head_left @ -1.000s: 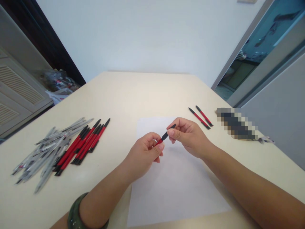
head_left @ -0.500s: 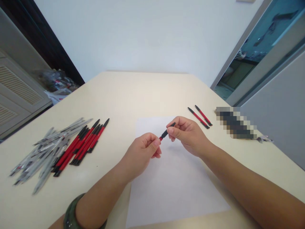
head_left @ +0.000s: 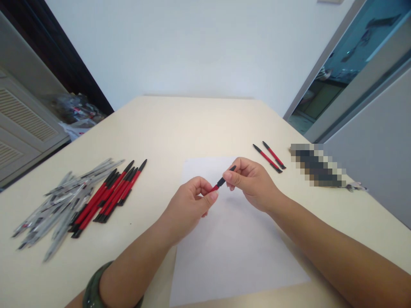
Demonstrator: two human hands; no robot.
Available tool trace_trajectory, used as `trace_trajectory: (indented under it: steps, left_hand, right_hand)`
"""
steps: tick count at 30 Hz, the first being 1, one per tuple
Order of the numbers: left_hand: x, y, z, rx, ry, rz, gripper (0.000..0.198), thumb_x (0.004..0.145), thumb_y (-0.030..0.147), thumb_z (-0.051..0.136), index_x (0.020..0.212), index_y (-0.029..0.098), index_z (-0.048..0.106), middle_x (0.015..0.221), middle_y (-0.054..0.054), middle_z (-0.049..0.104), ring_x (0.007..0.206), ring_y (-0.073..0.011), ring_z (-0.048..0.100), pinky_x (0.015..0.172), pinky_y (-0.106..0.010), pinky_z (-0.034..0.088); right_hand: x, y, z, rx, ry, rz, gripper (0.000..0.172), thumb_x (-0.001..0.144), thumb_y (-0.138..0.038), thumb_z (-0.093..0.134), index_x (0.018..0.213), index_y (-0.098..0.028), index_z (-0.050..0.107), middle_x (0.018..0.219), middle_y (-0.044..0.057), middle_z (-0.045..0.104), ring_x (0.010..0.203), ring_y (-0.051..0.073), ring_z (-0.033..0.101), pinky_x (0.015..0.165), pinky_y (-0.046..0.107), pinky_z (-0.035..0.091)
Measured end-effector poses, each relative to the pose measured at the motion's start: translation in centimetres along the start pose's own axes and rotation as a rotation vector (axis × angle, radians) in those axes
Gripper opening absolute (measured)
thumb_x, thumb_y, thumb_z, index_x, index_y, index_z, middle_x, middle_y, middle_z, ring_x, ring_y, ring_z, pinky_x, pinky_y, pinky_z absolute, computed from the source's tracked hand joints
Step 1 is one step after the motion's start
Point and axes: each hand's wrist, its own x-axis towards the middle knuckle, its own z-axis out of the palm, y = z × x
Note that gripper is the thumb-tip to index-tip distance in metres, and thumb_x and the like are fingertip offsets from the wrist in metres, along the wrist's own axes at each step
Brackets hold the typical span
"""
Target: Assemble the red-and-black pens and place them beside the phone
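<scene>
Both my hands hold one red pen with a black end [head_left: 221,182] above a white sheet of paper [head_left: 234,248]. My left hand [head_left: 189,205] pinches the red barrel, most of which is hidden inside the fingers. The black end is gripped between thumb and fingers of my right hand [head_left: 250,182]. The two hands sit close together, almost touching.
A row of several red-and-black pens [head_left: 111,194] lies at the left, beside a heap of clear plastic sleeves [head_left: 61,205]. Two more red pens [head_left: 269,157] lie at the right, near a blurred dark object [head_left: 317,164]. The cream table [head_left: 180,124] runs to a white wall.
My hands have drifted slightly up and left while keeping hold of the pen. A little more of the red barrel shows between them than half a second ago.
</scene>
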Motion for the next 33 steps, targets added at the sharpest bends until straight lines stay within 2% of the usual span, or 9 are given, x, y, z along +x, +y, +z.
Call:
trace_trajectory:
  steps: [5,8,11,15,18,24,27,30,33]
  left_hand:
    - [-0.08,0.08,-0.02,0.106,0.008,-0.007,0.036,0.082,0.043,0.036,0.071,0.016,0.057,0.053,0.003,0.046,0.05,-0.009,0.038,0.049,-0.022,0.03]
    - [-0.03,0.12,-0.2,0.155,0.014,-0.024,0.029,0.078,0.042,0.044,0.071,0.016,0.055,0.055,0.004,0.047,0.048,-0.0078,0.036,0.047,-0.021,0.028]
    - [-0.02,0.15,-0.29,0.09,0.008,-0.007,0.021,0.073,0.039,0.054,0.076,0.019,0.05,0.061,0.005,0.048,0.05,-0.0073,0.04,0.05,-0.021,0.031]
    - [-0.12,0.18,-0.18,0.072,-0.009,-0.024,0.025,0.078,0.042,0.044,0.084,0.02,0.052,0.061,0.004,0.048,0.05,-0.0085,0.038,0.049,-0.022,0.031]
    - [-0.15,0.02,-0.23,0.15,-0.006,-0.026,0.036,0.082,0.043,0.034,0.074,0.017,0.057,0.054,0.003,0.045,0.051,-0.0097,0.038,0.048,-0.022,0.029]
    - [-0.12,-0.18,-0.28,0.084,0.022,-0.023,0.024,0.072,0.042,0.054,0.08,0.02,0.051,0.063,0.004,0.049,0.053,-0.0082,0.042,0.05,-0.02,0.03]
    - [-0.18,0.09,-0.13,0.042,-0.005,-0.026,0.028,0.076,0.044,0.046,0.082,0.018,0.054,0.062,0.004,0.048,0.051,-0.0083,0.041,0.049,-0.021,0.03]
    - [-0.17,0.19,-0.13,0.118,-0.002,-0.038,0.036,0.08,0.045,0.038,0.074,0.016,0.058,0.055,0.003,0.045,0.05,-0.0094,0.038,0.048,-0.022,0.029]
    - [-0.06,-0.03,-0.29,0.175,0.031,-0.028,0.03,0.075,0.045,0.048,0.073,0.017,0.057,0.056,0.003,0.046,0.048,-0.0086,0.037,0.045,-0.021,0.026]
  right_hand:
    - [0.04,0.01,-0.07,0.012,0.008,0.014,0.023,0.067,-0.034,0.063,0.064,-0.017,0.047,0.057,-0.002,0.052,0.05,0.008,0.045,0.05,0.023,0.035]
    - [-0.04,-0.03,-0.02,0.019,-0.004,0.01,0.023,0.067,-0.033,0.063,0.064,-0.017,0.047,0.056,-0.002,0.052,0.05,0.008,0.044,0.05,0.023,0.034]
    - [-0.13,-0.13,0.1,0.021,-0.01,0.009,0.023,0.067,-0.033,0.064,0.064,-0.017,0.047,0.056,-0.002,0.052,0.051,0.008,0.044,0.05,0.023,0.035]
    - [-0.12,-0.14,0.16,0.021,-0.008,0.002,0.023,0.067,-0.032,0.064,0.063,-0.017,0.046,0.057,-0.002,0.053,0.051,0.008,0.045,0.05,0.023,0.034]
    - [-0.04,-0.02,0.1,0.007,0.012,0.001,0.024,0.068,-0.034,0.063,0.063,-0.017,0.046,0.057,-0.002,0.052,0.051,0.008,0.045,0.05,0.023,0.034]
    - [-0.03,0.03,0.09,-0.024,0.035,0.009,0.025,0.067,-0.036,0.063,0.063,-0.017,0.047,0.057,-0.001,0.053,0.051,0.009,0.045,0.05,0.024,0.035]
    - [-0.06,0.01,0.13,-0.011,0.034,0.011,0.025,0.067,-0.036,0.063,0.063,-0.017,0.047,0.056,-0.001,0.053,0.051,0.009,0.045,0.05,0.024,0.036]
    - [-0.1,0.04,0.18,-0.009,0.047,0.021,0.026,0.066,-0.036,0.063,0.062,-0.017,0.046,0.055,-0.002,0.051,0.05,0.009,0.045,0.05,0.024,0.035]
    - [-0.15,0.04,0.28,-0.011,0.054,0.022,0.027,0.066,-0.036,0.063,0.061,-0.017,0.045,0.055,-0.002,0.051,0.05,0.009,0.044,0.05,0.024,0.034]
